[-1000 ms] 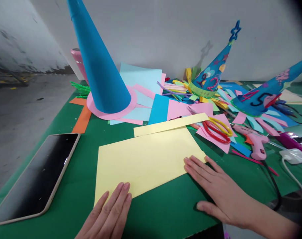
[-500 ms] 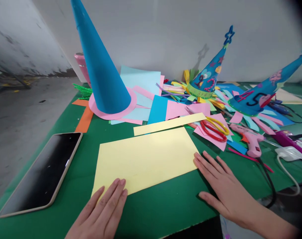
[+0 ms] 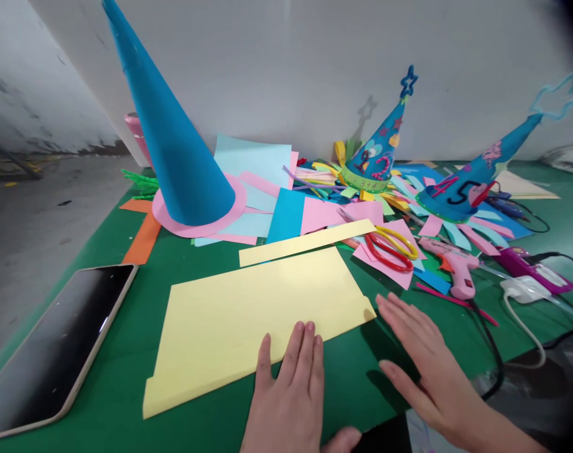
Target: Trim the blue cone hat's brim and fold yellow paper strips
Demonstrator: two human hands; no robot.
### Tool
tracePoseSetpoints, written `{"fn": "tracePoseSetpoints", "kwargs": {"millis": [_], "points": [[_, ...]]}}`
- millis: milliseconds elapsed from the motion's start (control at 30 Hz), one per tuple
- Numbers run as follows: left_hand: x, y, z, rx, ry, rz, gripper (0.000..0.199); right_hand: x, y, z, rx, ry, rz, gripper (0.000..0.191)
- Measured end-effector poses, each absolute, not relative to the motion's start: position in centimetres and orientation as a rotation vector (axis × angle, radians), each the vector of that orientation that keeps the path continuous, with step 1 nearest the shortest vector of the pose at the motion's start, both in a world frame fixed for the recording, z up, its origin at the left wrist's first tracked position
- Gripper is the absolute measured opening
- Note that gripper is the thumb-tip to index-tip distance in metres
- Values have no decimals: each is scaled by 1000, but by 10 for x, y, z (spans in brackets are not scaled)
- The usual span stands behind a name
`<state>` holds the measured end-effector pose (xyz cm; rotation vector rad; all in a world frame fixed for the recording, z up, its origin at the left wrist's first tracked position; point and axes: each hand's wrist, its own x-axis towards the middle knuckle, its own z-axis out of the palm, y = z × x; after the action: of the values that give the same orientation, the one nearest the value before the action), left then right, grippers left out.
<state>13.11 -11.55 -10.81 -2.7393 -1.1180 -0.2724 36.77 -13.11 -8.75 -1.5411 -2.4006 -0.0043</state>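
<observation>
A pale yellow paper sheet (image 3: 248, 302) lies on the green table, with a narrow folded strip along its near edge. My left hand (image 3: 295, 384) rests its fingertips on that near edge, right of the middle, fingers extended and nothing held. Just off the sheet's right corner, my right hand (image 3: 421, 355) hovers with its fingers stretched out and thumb apart, holding nothing. A loose yellow strip (image 3: 307, 242) lies beyond the sheet's far edge.
A tall blue cone (image 3: 177, 151) with a pink brim stands at the back left. On the left is a phone (image 3: 62, 343). Scissors (image 3: 392, 248), a pink glue gun (image 3: 458, 267), paper scraps and two decorated cone hats (image 3: 378, 148) (image 3: 479, 176) are at the right.
My left hand has slid right along the near edge, uncovering the sheet's left corner and folded strip. My right hand has come off the right corner. The view has shifted slightly.
</observation>
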Motion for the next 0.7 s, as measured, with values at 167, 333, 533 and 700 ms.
{"fn": "tracePoseSetpoints", "kwargs": {"millis": [167, 333, 533, 700], "points": [[131, -112, -112, -2711, -1086, -343, 69, 342, -131, -83, -1157, -2748, -162, 63], [134, -111, -111, -2704, -1079, -378, 66, 325, -123, -86, -1067, -2858, -154, 68], [133, -125, -108, -2570, -1220, -469, 55, 328, -127, -103, -963, -2822, -284, 75], [104, -141, -108, -2484, -1369, -385, 70, 333, -128, -122, -925, -2779, -268, 84]]}}
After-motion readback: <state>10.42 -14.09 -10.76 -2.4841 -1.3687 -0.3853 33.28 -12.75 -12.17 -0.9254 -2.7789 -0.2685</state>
